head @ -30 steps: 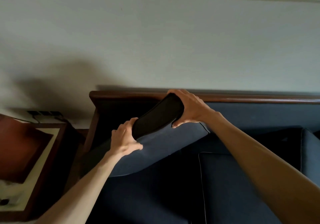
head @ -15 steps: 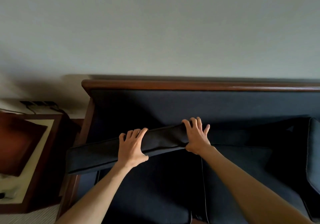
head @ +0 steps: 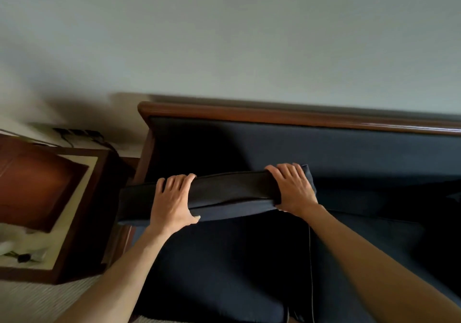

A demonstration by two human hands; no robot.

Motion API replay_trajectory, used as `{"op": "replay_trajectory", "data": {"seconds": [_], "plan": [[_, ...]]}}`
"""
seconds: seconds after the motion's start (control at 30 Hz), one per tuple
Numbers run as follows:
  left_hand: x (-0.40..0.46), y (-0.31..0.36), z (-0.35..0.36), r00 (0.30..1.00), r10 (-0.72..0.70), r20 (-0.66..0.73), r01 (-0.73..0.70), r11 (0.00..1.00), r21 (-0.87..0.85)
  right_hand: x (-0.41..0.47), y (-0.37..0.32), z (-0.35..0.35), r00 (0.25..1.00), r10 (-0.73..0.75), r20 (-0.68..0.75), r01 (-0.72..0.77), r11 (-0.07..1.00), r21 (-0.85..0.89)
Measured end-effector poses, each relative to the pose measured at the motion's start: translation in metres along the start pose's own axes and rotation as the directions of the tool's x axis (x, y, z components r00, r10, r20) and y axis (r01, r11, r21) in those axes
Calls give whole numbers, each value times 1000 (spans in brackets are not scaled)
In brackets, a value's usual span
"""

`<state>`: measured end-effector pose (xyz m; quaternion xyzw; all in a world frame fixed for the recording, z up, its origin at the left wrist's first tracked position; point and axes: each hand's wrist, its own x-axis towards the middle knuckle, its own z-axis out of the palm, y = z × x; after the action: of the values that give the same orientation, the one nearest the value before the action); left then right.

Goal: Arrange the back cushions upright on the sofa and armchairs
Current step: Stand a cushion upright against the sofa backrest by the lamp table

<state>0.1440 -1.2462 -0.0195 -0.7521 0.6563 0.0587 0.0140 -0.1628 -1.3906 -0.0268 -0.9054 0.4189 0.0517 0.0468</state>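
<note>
Head view: left hand (head: 172,203) and right hand (head: 293,188) are both curling closed, gripping one dark back cushion (head: 232,190) over the sofa (head: 324,148).

Both forearms bare, reaching forward and up from the lower edge of the head view, converging slightly toward the centre. Left hand (head: 173,201) palm-down — fingers (head: 174,181) curled over the top edge of the back cushion (head: 234,190), thumb hooked under the near face. Right hand (head: 293,189) likewise palm-down near the cushion's right end — fingers spread and wrapped over the top, thumb hidden beneath. Wrists roughly level, right slightly higher; hands well apart along the cushion.
</note>
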Motion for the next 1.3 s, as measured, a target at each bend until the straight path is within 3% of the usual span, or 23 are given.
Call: {"op": "replay_trajectory", "data": {"seconds": [0.13, 0.3, 0.37, 0.47, 0.57, 0.7, 0.77, 0.83, 0.93, 1.03, 1.17, 1.3], "plan": [[-11, -38, -3, 1000, -23, -22, 23, 999, 24, 0, 16, 0, 994, 94, 58, -92, 995, -32], [-13, -52, -13, 979, -186, 80, 181, 982, 60, 12, -21, -20, 910, 381, 167, -355, 921, -162], [-6, -27, -14, 966, -233, 109, 228, 972, 53, 22, -71, -20, 944, 290, 161, -275, 956, -106], [3, 16, -6, 984, -139, 114, 135, 990, 40, 36, -142, -10, 992, 44, 117, -43, 999, -10], [5, 23, 1, 995, -92, 41, 91, 996, 16, 41, -135, -1, 994, -87, 59, 89, 996, -23], [10, 3, 4, 997, -78, 26, 78, 997, 0, 20, -52, 5, 997, 82, -7, -82, 997, 1], [14, 15, -2, 989, -140, 49, 141, 990, -28, 13, -30, 6, 986, 160, 37, -159, 987, -32], [17, 45, -8, 989, -144, 46, 148, 984, -102, 17, -31, 6, 976, 200, 89, -196, 979, -46], [11, 73, -1, 998, 64, 30, -60, 993, -101, 33, -44, -2, 953, 263, 148, -262, 965, -25], [9, 31, 5, 999, -23, -37, 22, 1000, -20, 45, -50, -12, 934, 310, 179, -305, 951, -57], [24, -16, -6, 986, -164, 37, 163, 986, 33, 54, -59, -17, 967, 201, 156, -173, 969, -175], [41, -10, -17, 989, -137, 62, 135, 990, 40, 64, -43, -18, 991, 6, 133, -1, 999, -38]]}}
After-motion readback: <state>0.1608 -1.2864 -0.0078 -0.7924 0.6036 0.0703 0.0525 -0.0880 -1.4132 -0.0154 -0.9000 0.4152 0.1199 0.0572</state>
